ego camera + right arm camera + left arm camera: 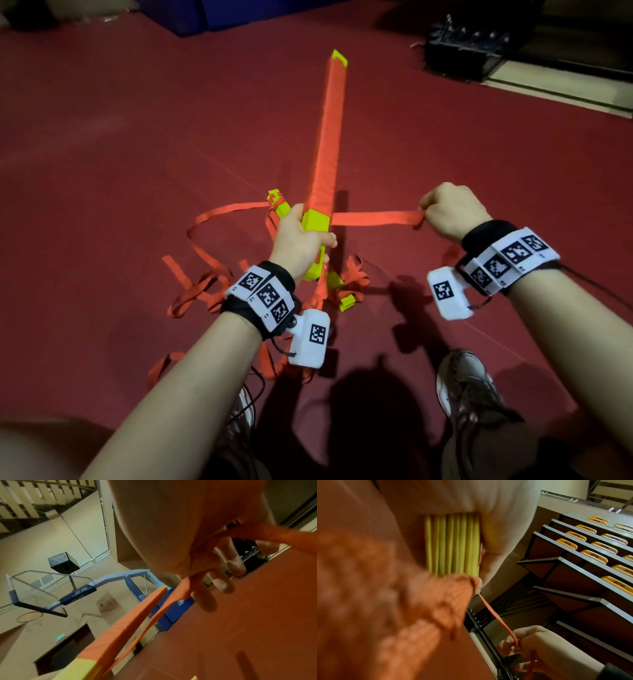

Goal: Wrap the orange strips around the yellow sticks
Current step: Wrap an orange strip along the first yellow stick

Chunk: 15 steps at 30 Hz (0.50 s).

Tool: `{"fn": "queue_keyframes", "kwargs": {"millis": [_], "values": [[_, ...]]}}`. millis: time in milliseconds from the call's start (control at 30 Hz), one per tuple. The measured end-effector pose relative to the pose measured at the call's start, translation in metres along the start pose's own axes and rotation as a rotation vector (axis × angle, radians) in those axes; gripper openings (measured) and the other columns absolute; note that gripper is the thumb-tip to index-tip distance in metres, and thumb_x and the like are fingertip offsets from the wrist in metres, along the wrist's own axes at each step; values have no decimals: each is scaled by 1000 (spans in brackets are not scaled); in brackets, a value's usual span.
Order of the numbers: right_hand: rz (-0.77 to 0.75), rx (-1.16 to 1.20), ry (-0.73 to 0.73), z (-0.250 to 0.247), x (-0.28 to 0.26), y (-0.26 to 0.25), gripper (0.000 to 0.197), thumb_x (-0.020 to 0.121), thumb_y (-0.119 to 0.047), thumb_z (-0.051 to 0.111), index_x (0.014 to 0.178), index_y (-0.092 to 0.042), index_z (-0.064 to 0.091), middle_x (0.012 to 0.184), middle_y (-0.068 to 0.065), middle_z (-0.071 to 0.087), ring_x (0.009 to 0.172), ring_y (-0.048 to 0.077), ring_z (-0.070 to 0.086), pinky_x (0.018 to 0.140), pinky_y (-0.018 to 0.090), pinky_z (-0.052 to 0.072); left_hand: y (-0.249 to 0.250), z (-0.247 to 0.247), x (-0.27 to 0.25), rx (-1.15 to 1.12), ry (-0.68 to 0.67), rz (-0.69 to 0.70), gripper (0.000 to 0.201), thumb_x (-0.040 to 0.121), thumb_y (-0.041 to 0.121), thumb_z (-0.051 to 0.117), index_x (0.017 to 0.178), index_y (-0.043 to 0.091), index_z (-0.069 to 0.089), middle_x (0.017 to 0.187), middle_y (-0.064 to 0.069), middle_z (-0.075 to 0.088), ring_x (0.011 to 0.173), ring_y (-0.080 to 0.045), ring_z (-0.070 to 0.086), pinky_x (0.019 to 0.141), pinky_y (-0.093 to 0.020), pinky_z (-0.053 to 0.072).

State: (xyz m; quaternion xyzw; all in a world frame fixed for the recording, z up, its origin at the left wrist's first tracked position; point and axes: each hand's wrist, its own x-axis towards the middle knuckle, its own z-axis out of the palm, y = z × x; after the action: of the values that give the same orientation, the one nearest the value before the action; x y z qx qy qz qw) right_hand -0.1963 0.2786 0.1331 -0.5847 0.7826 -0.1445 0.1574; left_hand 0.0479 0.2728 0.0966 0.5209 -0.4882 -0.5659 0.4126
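Left hand (301, 240) gripping stick (327, 144) bundle near its bare near end, steadying it. Right hand (452, 210) pinching strip (373, 218), pulled taut sideways to keep wrap tight. Loose strips (202, 284) on floor (102, 137).

The head view is dim and warm, its corners darkening and its lines bowing outward. Dark shadows of the arms fall on the dull red sports floor (137, 137) toward the viewer. The left wrist view is blurred: the bright orange fabric strip (385, 601) up close smears into soft blotches. The right wrist view shows motion streaks and curved walls.
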Motion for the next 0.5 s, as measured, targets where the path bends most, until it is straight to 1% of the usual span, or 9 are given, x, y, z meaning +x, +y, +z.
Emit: {"fn": "queue_keyframes", "kwargs": {"millis": [33, 67, 133, 200, 300, 367, 433, 467, 500], "values": [[30, -7, 13, 0, 1, 3, 28, 84, -6, 51, 79, -26, 69, 101, 15, 68, 96, 36, 61, 85, 37, 51, -1, -1, 0, 9, -14, 10, 79, 61, -4, 75, 135, -2, 48, 90, -25, 66, 55, -26, 60, 58, -37, 51], [47, -4, 22, -1, 3, 5, 29, 85, -6, 50, 87, -26, 71, 109, 17, 68, 103, 38, 62, 91, 41, 52, -2, -2, 0, 16, -24, 28, 74, 61, -3, 75, 131, 0, 51, 85, -23, 66, 58, -27, 61, 59, -39, 51], [52, 21, 31, -6, 4, 7, 40, 85, -1, 47, 107, -23, 72, 123, 19, 67, 114, 39, 61, 98, 43, 51, -3, -2, -2, 37, -48, 51, 52, 63, -3, 75, 111, 5, 57, 75, -21, 61, 58, -31, 57, 53, -36, 49], [10, 79, 45, -8, 1, 2, 53, 82, 8, 41, 120, -16, 69, 132, 18, 63, 123, 37, 57, 101, 34, 45, 1, 0, -4, 48, -79, 65, 43, 68, -6, 75, 102, 9, 56, 76, -21, 59, 58, -33, 54, 47, -33, 46], [-125, 230, 4, 8, -6, -16, 57, 77, 11, 40, 117, -15, 71, 128, 12, 66, 127, 28, 56, 98, 23, 40, 2, 6, -4, 58, -128, 59, 39, 77, -18, 68, 104, 5, 53, 73, -22, 60, 50, -30, 52, 43, -29, 43], [-196, 438, -109, 29, -9, -29, 54, 69, 9, 45, 110, -15, 70, 117, 9, 69, 118, 22, 60, 85, 17, 45, 5, 10, -7, 44, -162, 47, 36, 79, -20, 66, 101, 6, 52, 68, -18, 62, 41, -24, 49, 42, -27, 41], [-194, 738, -233, 48, -14, -41, 49, 66, 12, 46, 107, -3, 68, 105, 11, 66, 94, 17, 61, 62, 11, 43, 6, 13, -8, 15, -222, 29, 34, 81, -17, 66, 98, 9, 54, 67, -17, 63, 40, -22, 48, 42, -26, 43], [-176, 868, -264, 54, -17, -46, 46, 65, 11, 48, 106, 5, 67, 100, 13, 65, 81, 15, 59, 56, 12, 41, 6, 14, -9, 2, -250, 23, 33, 81, -16, 66, 98, 10, 54, 67, -17, 63, 40, -22, 49, 43, -26, 43], [-150, 976, -281, 58, -17, -48, 45, 62, 7, 51, 105, 9, 65, 93, 14, 63, 70, 13, 56, 54, 15, 41, 6, 15, -10, -7, -274, 20, 33, 81, -15, 67, 99, 10, 55, 67, -17, 63, 42, -23, 50, 43, -26, 43]]}}
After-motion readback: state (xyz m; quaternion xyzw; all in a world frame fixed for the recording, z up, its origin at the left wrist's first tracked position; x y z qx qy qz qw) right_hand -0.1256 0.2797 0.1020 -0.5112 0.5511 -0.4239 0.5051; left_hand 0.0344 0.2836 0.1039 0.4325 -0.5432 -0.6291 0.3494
